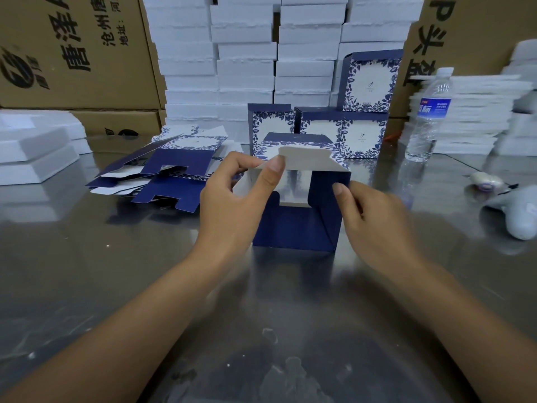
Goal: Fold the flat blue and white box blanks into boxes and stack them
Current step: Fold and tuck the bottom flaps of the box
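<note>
1. Standing on the steel table (116, 271) directly in front of the person: the half-folded box (296, 225), dark blue outside, white inside. Its near face is cut open, so the inside shows.
2. White flap (308, 161) rises from the top of the half-folded box and leans toward the person.
3. Left hand (232, 205) is at the box's upper left corner. Thumb and fingertips pinch the left end of the white flap.
4. Right hand (374, 222) is at the box's right wall, thumb laid on the blue panel and fingers curled round its edge, gripping it.
5. Left of the box: a loose pile of flat blanks (162, 173), blue and white, overlapping one another.
6. Just behind the box: finished boxes (360, 138) in a row, floral print facing forward, with one more box (369, 82) on top at the right.
7. Behind and to the right of the box: a water bottle (427, 117), upright.
8. Far right of the box: a grey tool (514, 216) lying on its side; what it is, I cannot tell.
9. Well behind the box: stacks of white foam trays (247, 68), flanked by brown cartons (72, 53).
</note>
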Motion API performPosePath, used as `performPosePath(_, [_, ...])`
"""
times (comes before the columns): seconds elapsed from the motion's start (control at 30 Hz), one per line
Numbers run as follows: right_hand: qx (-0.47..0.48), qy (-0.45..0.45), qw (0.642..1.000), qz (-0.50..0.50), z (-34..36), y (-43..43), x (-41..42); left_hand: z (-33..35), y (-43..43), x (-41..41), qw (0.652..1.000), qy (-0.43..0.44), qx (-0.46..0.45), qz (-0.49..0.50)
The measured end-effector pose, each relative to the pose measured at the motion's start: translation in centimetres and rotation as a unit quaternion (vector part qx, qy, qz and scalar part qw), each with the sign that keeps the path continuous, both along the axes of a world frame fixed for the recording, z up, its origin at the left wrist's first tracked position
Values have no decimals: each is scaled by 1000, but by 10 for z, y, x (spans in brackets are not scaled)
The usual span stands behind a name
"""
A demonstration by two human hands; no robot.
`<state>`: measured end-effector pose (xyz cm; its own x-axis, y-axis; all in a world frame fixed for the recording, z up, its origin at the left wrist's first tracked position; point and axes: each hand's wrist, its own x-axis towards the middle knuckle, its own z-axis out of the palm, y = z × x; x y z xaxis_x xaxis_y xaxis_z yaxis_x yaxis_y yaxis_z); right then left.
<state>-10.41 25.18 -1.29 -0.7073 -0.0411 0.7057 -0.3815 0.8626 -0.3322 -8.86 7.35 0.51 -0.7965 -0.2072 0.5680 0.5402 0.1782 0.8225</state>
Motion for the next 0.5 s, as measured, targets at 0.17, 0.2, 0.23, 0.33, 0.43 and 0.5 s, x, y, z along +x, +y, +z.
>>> performPosePath(0.17, [-2, -50, 998, 42, -6, 4, -5, -1, 0, -1, 1000, -2, 0, 3])
performPosePath(0.2, [3, -59, 997, 42, -7, 5, -6, -1, 0, -1, 1000, -2, -2, 4])
performPosePath(0.23, [5, -62, 997, 39, -7, 5, -6, -1, 0, -1, 1000, -1, -5, 5])
performPosePath(0.33, [4, -57, 998, 22, -6, 5, -7, -2, 0, -1, 1000, -1, -14, 8])
performPosePath(0.43, [-14, -75, 997, 30, -6, 6, -7, -2, 0, -2, 1000, -2, -18, 9])
performPosePath(0.5, [-8, -107, 993, 46, -7, 7, -8, -2, 1, -2, 1000, -2, -17, 9])
